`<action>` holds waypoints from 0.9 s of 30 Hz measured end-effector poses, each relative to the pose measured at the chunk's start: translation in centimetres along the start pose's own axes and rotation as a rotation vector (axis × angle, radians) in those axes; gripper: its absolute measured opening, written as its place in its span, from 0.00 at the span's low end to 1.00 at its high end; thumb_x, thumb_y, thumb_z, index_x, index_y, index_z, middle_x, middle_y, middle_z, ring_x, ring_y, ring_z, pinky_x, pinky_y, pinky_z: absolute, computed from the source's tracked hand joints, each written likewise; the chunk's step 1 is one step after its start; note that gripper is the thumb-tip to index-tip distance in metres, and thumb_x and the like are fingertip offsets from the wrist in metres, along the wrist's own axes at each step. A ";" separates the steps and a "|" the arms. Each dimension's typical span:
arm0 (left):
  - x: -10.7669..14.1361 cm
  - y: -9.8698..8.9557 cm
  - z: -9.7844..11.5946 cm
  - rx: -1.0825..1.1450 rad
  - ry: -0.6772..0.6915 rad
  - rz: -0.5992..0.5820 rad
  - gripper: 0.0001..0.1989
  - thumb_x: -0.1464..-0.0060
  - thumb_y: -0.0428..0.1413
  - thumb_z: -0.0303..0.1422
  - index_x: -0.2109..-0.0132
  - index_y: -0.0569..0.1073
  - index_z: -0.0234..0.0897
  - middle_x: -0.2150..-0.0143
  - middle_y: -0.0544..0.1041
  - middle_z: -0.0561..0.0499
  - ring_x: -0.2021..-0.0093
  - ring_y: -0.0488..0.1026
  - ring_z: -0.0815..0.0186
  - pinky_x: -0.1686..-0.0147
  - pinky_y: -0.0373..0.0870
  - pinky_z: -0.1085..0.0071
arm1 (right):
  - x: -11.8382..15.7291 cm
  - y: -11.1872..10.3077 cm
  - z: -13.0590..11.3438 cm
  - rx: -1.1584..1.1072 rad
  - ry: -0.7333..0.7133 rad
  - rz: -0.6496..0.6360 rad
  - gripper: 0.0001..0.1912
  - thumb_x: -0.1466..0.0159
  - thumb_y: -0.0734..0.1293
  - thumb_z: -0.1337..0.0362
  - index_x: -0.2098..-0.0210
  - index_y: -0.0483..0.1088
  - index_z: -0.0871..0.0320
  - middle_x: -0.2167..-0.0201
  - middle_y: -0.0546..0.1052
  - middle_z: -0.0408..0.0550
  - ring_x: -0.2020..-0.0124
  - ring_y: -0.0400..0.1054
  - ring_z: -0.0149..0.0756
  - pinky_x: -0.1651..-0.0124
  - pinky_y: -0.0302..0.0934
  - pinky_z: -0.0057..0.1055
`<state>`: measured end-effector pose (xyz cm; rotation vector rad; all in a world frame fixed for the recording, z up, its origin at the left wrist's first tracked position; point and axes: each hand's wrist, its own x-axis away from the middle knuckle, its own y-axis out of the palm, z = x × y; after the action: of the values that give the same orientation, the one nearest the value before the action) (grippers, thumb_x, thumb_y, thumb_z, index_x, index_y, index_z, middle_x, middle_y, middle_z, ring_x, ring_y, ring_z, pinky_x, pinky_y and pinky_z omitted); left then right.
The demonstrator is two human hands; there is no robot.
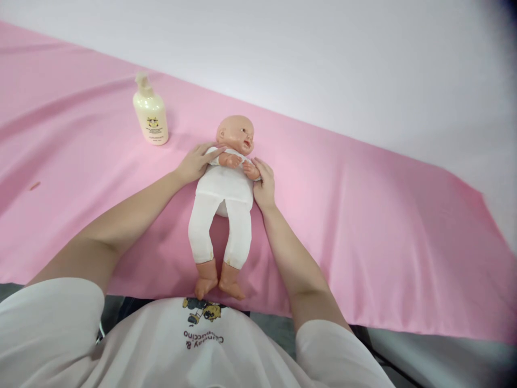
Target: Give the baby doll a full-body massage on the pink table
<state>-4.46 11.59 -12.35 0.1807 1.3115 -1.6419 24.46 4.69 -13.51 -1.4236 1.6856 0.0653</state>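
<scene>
On the pink cloth (363, 231), the doll (224, 186) lies between my two hands (197, 163), which are apart, touching its sides.

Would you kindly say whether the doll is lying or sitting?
The doll is lying on its back: chest up, legs stretched along the pink cloth.

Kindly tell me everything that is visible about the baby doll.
The baby doll lies on its back on pink cloth, feet toward the person. Its bald head, turned to the person's right, and its hands and feet look like smooth plastic; the white torso and limbs look like fabric, with yellowish marks near the ankles. Its arms bend over the chest. The person's left hand touches one shoulder; the right hand, the other arm.
</scene>
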 end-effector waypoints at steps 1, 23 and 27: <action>0.0 -0.1 0.0 0.013 -0.002 0.002 0.25 0.29 0.44 0.40 0.32 0.68 0.40 0.35 0.71 0.38 0.35 0.68 0.51 0.35 0.65 0.50 | 0.0 0.1 0.1 -0.024 0.021 0.017 0.32 0.40 0.58 0.73 0.38 0.70 0.49 0.37 0.73 0.48 0.34 0.64 0.41 0.26 0.54 0.53; -0.3 -0.5 -0.2 0.086 -0.006 0.037 0.26 0.29 0.43 0.44 0.31 0.66 0.40 0.33 0.70 0.38 0.33 0.67 0.50 0.32 0.62 0.48 | -0.4 0.3 0.0 -0.130 0.062 -0.001 0.24 0.39 0.59 0.69 0.46 0.73 0.50 0.45 0.78 0.48 0.40 0.70 0.42 0.30 0.59 0.50; -0.3 -0.8 0.2 0.093 -0.053 0.067 0.30 0.31 0.46 0.47 0.28 0.60 0.39 0.32 0.67 0.36 0.31 0.65 0.48 0.30 0.60 0.47 | -0.4 0.5 0.7 -0.181 0.123 0.052 0.26 0.36 0.60 0.67 0.39 0.68 0.51 0.39 0.73 0.50 0.35 0.66 0.42 0.28 0.56 0.54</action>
<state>-4.80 11.51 -11.55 0.2334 1.1784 -1.6410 24.47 5.55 -13.96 -1.5443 1.8559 0.1663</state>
